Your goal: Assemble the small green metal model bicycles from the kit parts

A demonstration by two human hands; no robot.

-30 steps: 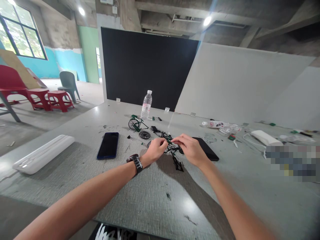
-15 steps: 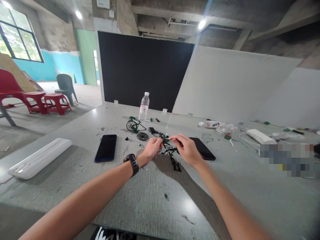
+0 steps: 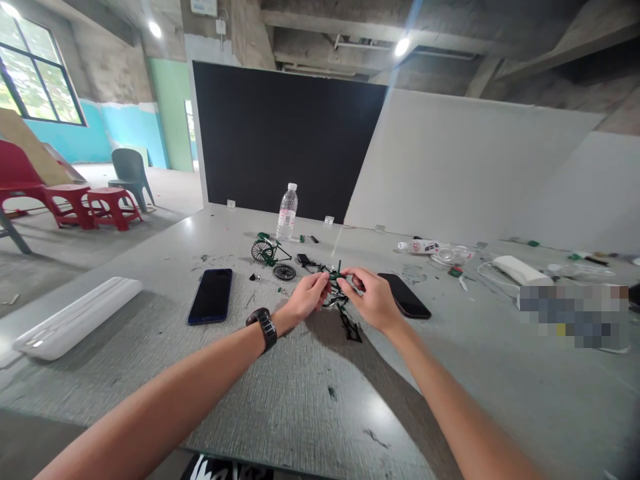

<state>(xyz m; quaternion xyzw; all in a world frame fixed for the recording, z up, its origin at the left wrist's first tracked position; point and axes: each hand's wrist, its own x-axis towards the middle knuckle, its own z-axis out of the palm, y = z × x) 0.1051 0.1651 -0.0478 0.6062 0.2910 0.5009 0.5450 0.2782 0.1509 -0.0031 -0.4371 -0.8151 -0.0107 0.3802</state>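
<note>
Fingertips of my left hand (image 3: pixel 307 295) and my right hand (image 3: pixel 369 293) are pinched on a small green model-bicycle part (image 3: pixel 339 271), held just above the table. One thin stem of it points upward; the rest is partly behind my fingers. Below my hands lie dark model parts, among them a flat black piece (image 3: pixel 351 327). Beyond my left hand a partly built green model bicycle (image 3: pixel 270 251) rests on the table, with a loose spoked wheel (image 3: pixel 285 272) in front of it.
A dark phone (image 3: pixel 211 297) lies left of my hands, another phone (image 3: pixel 406 297) to the right. Behind the bicycle stands a clear plastic bottle (image 3: pixel 287 215). A long white case (image 3: pixel 80 319) is at far left. Plastic packaging (image 3: pixel 450 255) and a white device (image 3: pixel 521 272) lie rightward.
The green part between my hands has turned, so its stem now stands upright and more of it shows. My fingers have shifted slightly around it; the table items have stayed put.
</note>
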